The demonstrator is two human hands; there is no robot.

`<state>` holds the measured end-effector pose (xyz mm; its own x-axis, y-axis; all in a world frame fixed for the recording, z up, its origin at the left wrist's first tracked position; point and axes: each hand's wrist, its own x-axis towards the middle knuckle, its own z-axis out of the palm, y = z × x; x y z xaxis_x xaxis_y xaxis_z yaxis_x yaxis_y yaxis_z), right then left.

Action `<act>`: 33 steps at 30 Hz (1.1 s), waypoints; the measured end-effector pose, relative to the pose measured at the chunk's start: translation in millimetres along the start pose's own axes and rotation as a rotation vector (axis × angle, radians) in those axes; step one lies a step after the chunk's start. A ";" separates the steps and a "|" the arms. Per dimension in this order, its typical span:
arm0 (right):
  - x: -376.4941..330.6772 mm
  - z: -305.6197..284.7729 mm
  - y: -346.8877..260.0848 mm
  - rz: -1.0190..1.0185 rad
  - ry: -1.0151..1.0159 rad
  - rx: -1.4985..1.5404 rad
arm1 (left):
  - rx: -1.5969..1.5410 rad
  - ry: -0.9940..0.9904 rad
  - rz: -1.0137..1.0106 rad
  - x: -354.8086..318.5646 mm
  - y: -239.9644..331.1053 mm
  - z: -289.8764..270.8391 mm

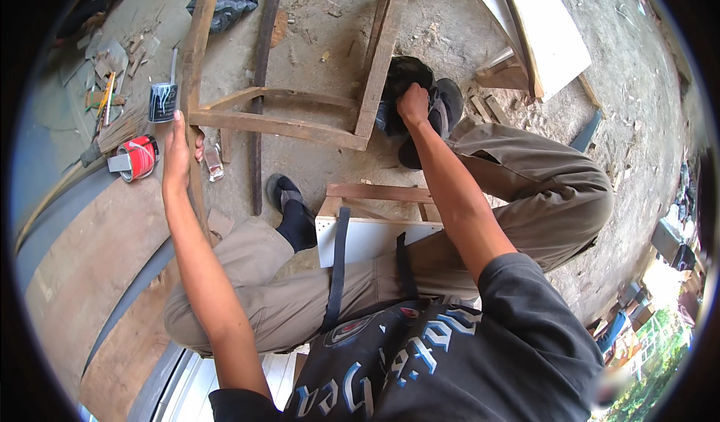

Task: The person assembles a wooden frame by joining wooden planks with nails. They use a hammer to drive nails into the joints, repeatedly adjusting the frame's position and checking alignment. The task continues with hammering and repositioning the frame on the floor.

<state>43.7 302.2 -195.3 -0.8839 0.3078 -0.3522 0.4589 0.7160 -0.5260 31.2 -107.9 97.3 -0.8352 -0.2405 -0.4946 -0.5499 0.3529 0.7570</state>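
A bare wooden frame, shaped like part of a chair (285,125), stands tilted in front of me, with long posts and crossbars. My left hand (178,152) is wrapped round its left post, thumb pointing up along the wood. To the right of the frame, my right hand (414,105) is closed in a fist at the mouth of a black plastic bag (409,69) beside my shoe. Its fingertips are turned down out of sight, so whatever they hold is hidden. A small wooden box with a white panel (367,238) and dark straps sits between my legs.
At left are a paint-streaked dark can (162,102), a red can (137,158), a broom (112,133) and wood scraps. A long dark wooden strip (261,69) lies behind the frame. A hammer (521,36) rests on a white board (555,28) at right, near a handsaw (586,131).
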 end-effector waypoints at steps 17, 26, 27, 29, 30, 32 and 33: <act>30.9 -66.0 3.2 0.218 -0.718 1.139 | 0.007 0.004 -0.004 2.0 -4.5 -2.3; 30.3 -107.4 -2.5 0.152 -0.842 1.203 | -0.005 -0.021 0.005 1.8 -1.8 -0.3; 33.4 -101.1 0.0 0.103 -0.790 0.878 | -0.005 -0.018 0.004 3.2 -2.8 -0.8; 37.9 -73.4 12.8 0.023 -0.662 0.242 | 0.003 -0.017 -0.001 7.1 -8.1 -5.5; 33.4 -57.7 18.7 -0.123 -0.480 0.198 | 0.003 -0.014 -0.006 9.2 -10.1 -6.7; 20.4 -22.8 14.1 -0.401 -0.115 0.101 | 0.007 -0.007 -0.020 10.1 -13.1 -7.9; 9.8 -19.5 -4.6 -0.323 -0.166 0.091 | -0.001 -0.012 -0.007 4.6 -8.7 -5.0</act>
<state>31.2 314.2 -181.2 -0.9612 -0.0356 -0.2735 0.1718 0.6987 -0.6945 32.2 -116.6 90.5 -0.8316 -0.2324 -0.5045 -0.5554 0.3507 0.7540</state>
